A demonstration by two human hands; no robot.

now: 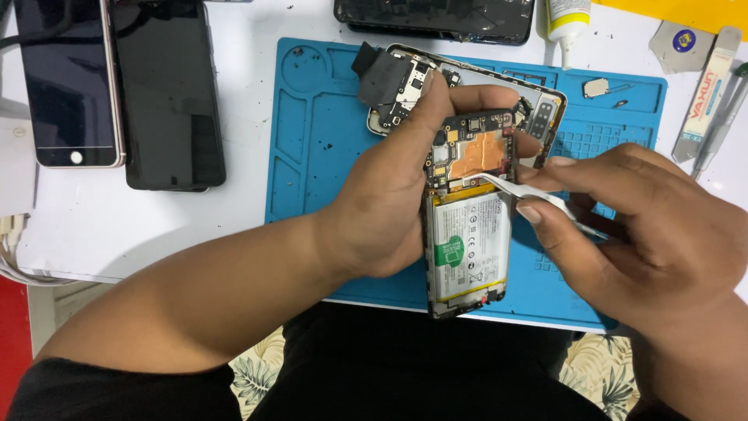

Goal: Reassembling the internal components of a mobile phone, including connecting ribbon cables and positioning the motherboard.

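The opened phone (467,214) is being held upright-ish over the near edge of the blue work mat (312,148), its back cover off, so the white battery (470,248) in the lower half and the circuit board (473,152) with its copper-coloured shield in the upper half are showing. The left hand (386,206) is wrapping around the phone's left edge, thumb lying up along the frame and fingertips curling over the top end, gripping it firmly. The right hand (631,226) is pinching a slim metal tool (523,191) between thumb and forefinger, its tip resting just where the board is meeting the top of the battery.

To my eye, doing this well is calling for a shallow tool angle and light pressure, keeping the tip on the connector area and off the battery's soft wrap, since a slip downward could be puncturing it. The left hand's grip looks like it should be staying steady while the right is levering gently.

Behind the phone, a second opened phone frame (467,90) is lying on the mat. Farther out on the white table (140,226), two dark-screened phones (117,86) are lying side by side at the left, a glue bottle (566,19) is standing at the top, and flat pry tools (709,93) are lying at the right.
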